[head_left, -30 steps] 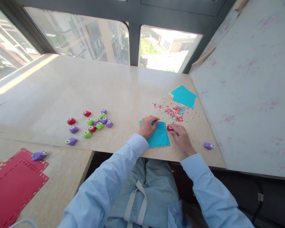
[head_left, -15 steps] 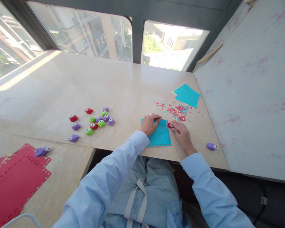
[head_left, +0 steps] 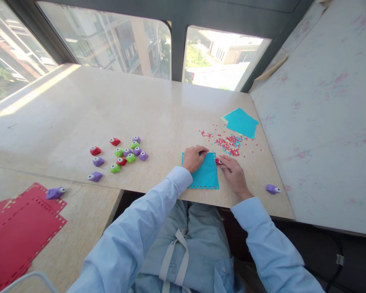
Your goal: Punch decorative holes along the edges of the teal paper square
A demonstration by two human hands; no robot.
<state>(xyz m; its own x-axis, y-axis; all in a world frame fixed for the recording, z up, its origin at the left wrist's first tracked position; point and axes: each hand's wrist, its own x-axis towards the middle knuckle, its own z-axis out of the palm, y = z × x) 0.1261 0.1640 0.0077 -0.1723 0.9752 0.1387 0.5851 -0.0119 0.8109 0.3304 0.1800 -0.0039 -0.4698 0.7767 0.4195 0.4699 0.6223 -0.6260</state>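
Note:
A blue sheet of paper [head_left: 205, 175] lies near the table's front edge, with small cut-outs along its bottom edge and at the upper right. My left hand [head_left: 194, 158] rests on its upper left part, fingers closed on the paper near the top edge. At the right edge, my right hand [head_left: 234, 174] grips a small red craft punch [head_left: 218, 162] between thumb and fingers. The punch sits against the paper's edge; its slot is too small to make out.
Several red, green and purple punches [head_left: 121, 161] stand to the left. Red and blue paper bits [head_left: 230, 144] lie beyond my right hand, near more blue sheets [head_left: 242, 123]. A purple punch [head_left: 273, 189] is at far right. Punched red sheets [head_left: 24, 232] bear another purple punch [head_left: 55, 193].
The blue sheet has turned slightly under my hands, its lower right corner shifting a little left. Both hands keep nearly the same place, the red punch still in my right hand.

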